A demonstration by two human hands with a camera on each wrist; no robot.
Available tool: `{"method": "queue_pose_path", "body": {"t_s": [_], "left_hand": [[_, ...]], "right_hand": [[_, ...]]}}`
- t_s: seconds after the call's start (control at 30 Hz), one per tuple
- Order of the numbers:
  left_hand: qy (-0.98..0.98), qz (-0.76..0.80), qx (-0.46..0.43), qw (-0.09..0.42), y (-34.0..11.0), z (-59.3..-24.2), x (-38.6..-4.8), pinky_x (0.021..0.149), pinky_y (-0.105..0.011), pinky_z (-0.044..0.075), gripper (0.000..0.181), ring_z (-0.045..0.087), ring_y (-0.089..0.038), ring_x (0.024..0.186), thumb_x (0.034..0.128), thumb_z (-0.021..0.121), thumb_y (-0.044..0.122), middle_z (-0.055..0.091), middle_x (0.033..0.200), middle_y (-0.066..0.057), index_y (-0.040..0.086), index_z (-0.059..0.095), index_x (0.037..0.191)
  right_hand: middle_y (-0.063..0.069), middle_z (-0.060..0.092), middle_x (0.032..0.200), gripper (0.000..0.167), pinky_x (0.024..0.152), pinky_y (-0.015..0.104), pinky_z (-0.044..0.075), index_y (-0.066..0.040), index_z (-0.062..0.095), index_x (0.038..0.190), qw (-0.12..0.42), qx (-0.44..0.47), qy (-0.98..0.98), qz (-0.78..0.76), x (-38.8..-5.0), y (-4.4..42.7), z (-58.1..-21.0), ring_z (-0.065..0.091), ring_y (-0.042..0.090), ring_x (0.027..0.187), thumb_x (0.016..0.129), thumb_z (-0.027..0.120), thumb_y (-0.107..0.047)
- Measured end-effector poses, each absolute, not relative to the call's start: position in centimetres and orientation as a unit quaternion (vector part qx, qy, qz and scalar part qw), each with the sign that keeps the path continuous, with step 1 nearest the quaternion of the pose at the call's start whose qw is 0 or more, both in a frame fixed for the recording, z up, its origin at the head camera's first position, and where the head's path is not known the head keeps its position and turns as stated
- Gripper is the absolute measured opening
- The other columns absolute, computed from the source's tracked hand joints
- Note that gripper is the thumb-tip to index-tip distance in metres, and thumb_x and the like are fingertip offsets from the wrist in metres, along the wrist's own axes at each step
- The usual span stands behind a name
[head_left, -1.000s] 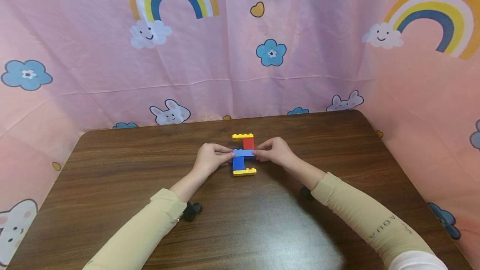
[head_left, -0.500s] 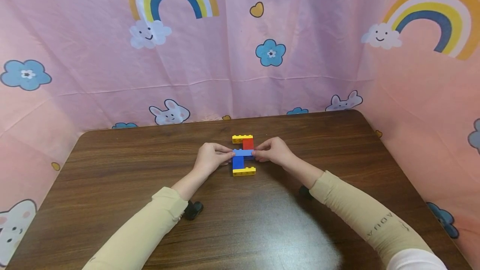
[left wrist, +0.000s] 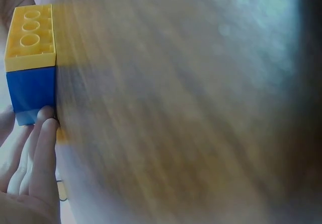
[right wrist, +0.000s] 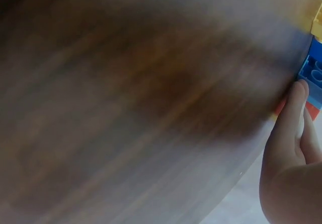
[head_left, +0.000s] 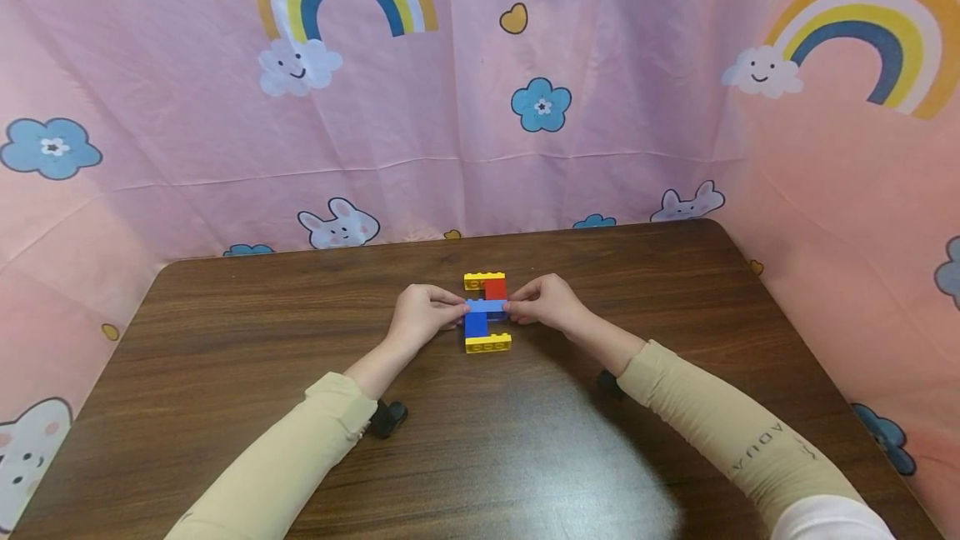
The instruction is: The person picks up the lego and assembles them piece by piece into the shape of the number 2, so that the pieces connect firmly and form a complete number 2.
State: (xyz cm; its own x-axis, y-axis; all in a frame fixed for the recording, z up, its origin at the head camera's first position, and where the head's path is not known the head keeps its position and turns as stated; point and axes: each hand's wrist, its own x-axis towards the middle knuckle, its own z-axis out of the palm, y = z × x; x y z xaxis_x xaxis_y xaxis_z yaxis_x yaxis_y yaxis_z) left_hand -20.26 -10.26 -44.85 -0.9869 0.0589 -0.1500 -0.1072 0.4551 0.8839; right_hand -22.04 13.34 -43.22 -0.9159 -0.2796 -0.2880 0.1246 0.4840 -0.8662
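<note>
A figure of joined toy building bricks stands between the hands, mid-table in the head view. Its middle is a long light blue brick [head_left: 487, 307]. My left hand [head_left: 416, 319] pinches that brick's left end, and my right hand [head_left: 555, 304] pinches the right end. Beyond it are a red brick [head_left: 496, 289] and a far yellow brick [head_left: 483, 281]. On the near side, a dark blue brick [head_left: 476, 324] joins a near yellow brick [head_left: 487, 344], whose hollow underside with round tubes shows in the left wrist view. Fingertips hide the light blue brick's ends.
The brown wooden table [head_left: 262, 340] spreads around the hands. Pink patterned cloth [head_left: 480, 123] hangs behind it and along both sides. Dark wrist-worn pieces show below the left wrist [head_left: 388, 419] and right wrist [head_left: 609, 383].
The brick figure has tilted a little between the hands. The far yellow brick sits slightly lower in view, and the hollow sides of both yellow bricks show more. Both hands keep their pinch.
</note>
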Motion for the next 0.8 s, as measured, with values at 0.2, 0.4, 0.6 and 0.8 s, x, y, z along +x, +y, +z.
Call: {"method": "queue_pose_path", "body": {"t_s": [0.2,0.4,0.6,0.8], "left_hand": [[0.846,0.526,-0.013,0.080,-10.35,-44.87,-20.29,0.074,-0.028,0.067,0.021,0.083,-0.024,0.089,0.0935,0.083,0.014,0.082,0.101,-0.021,-0.004,0.082,0.105],[0.846,0.526,-0.018,0.085,-10.43,-44.83,-20.20,0.075,-0.028,0.067,0.023,0.083,-0.024,0.090,0.0931,0.084,0.015,0.082,0.102,-0.020,-0.003,0.082,0.106],[0.841,0.534,-0.020,0.088,-10.62,-44.90,-20.14,0.077,-0.030,0.068,0.024,0.083,-0.025,0.092,0.0934,0.083,0.014,0.082,0.105,-0.021,-0.004,0.081,0.109],[0.840,0.536,-0.014,0.086,-11.12,-45.08,-19.86,0.081,-0.033,0.068,0.024,0.083,-0.025,0.094,0.0936,0.083,0.013,0.081,0.108,-0.021,-0.003,0.080,0.111]], "right_hand": [[0.025,0.078,0.114,0.031,0.086,0.036,0.067,0.009,0.076,0.119,0.202,-0.043,0.839,-0.504,-22.16,13.33,-43.32,0.081,0.026,0.093,0.098,0.078,-0.014],[0.024,0.078,0.115,0.033,0.088,0.036,0.067,0.009,0.075,0.120,0.210,-0.044,0.837,-0.504,-22.23,13.27,-43.29,0.081,0.026,0.095,0.099,0.078,-0.016],[0.024,0.079,0.114,0.033,0.089,0.035,0.067,0.009,0.075,0.121,0.213,-0.046,0.836,-0.503,-22.08,13.43,-43.23,0.080,0.024,0.094,0.099,0.077,-0.016],[0.023,0.079,0.114,0.032,0.089,0.035,0.067,0.008,0.075,0.121,0.213,-0.058,0.837,-0.500,-21.97,13.70,-43.28,0.080,0.019,0.091,0.099,0.077,-0.015]]}}
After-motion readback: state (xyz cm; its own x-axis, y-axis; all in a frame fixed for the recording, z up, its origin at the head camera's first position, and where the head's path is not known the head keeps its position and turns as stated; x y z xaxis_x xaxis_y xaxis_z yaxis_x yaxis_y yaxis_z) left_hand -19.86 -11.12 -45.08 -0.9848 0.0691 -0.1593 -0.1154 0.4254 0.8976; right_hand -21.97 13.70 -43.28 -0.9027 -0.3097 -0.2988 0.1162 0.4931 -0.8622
